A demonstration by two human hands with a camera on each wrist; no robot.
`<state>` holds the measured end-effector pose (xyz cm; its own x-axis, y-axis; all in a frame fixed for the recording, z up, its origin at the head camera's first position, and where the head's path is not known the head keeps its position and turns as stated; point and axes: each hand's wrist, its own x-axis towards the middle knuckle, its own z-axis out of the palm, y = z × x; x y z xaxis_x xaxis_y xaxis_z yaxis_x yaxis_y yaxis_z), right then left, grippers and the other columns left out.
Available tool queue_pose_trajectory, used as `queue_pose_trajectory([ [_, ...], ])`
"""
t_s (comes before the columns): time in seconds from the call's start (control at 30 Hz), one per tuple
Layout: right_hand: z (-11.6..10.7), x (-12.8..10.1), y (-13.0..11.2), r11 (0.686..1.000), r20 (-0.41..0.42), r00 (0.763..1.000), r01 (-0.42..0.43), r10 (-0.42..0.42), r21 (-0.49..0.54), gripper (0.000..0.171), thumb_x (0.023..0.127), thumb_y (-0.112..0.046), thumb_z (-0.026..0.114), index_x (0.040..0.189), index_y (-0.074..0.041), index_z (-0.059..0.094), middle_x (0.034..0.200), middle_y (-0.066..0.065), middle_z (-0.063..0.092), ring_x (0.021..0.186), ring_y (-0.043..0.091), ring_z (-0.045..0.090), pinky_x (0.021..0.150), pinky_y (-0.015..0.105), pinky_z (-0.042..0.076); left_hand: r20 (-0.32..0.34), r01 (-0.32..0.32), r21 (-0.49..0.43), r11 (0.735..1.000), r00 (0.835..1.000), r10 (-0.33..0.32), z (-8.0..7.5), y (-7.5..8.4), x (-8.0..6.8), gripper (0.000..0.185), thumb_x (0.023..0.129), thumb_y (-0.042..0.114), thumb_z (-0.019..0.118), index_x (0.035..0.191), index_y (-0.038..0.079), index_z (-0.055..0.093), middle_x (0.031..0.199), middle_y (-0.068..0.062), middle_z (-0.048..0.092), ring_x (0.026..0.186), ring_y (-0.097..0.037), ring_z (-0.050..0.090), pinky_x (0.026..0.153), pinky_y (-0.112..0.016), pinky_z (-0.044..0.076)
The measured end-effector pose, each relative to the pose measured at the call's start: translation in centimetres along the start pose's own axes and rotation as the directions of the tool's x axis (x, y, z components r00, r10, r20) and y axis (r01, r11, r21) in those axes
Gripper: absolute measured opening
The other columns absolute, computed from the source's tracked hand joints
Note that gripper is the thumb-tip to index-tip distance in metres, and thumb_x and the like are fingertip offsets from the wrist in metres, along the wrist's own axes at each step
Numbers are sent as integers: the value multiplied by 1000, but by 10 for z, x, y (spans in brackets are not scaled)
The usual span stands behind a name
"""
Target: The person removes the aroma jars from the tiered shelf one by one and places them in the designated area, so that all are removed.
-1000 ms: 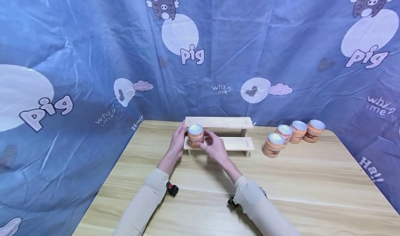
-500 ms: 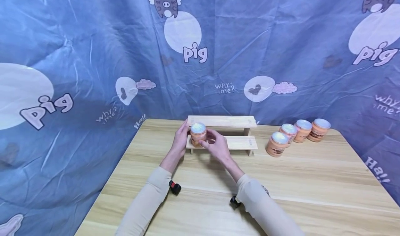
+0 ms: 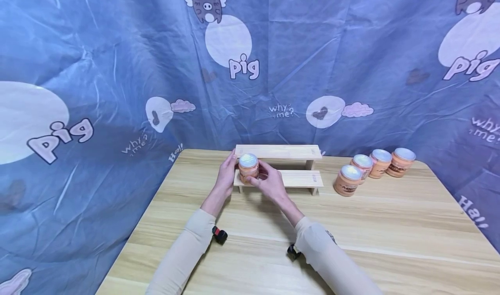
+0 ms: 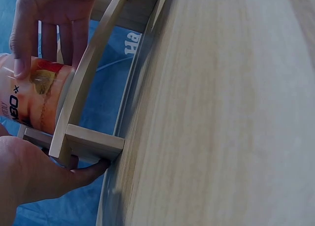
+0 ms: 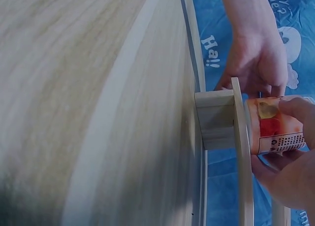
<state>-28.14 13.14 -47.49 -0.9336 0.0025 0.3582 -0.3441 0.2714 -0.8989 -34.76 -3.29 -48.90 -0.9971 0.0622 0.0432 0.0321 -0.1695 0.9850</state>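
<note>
Right hand curls round the orange jar, fingers on its side; left hand steadies the wooden step shelf at its left end, thumb under the frame. Jar sits on lower step, far left. Vs 1 s ago: barely moved, so prob. just seated. Rest of the step to the right is free; four spare jars well off right.

- Two-tier pale wooden step shelf: the lower step's left end is taken by an orange jar with a silver lid, with the left hand and right hand closed around it; the right stretch is bare.
- Upper step: bare along its length.
- Four orange silver-lidded jars: a cluster at far right, well apart from the shelf.
- Light wooden table: open near side.
- Blue printed cloth backdrop: closes off the far and left sides.
</note>
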Motion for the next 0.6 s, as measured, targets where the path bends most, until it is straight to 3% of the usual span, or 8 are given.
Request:
queue_pose_trajectory([
  [0.6,-24,-10,-8,998,-31,999,7,-5,65,62,77,-2,88,132,6,62,117,24,69,106,35,68,87,34,59,27,12,-14,1000,1000,-11,1,1,1,52,110,37,45,159,23,37,165,7,27,150,-22,24,120,-39,23],
])
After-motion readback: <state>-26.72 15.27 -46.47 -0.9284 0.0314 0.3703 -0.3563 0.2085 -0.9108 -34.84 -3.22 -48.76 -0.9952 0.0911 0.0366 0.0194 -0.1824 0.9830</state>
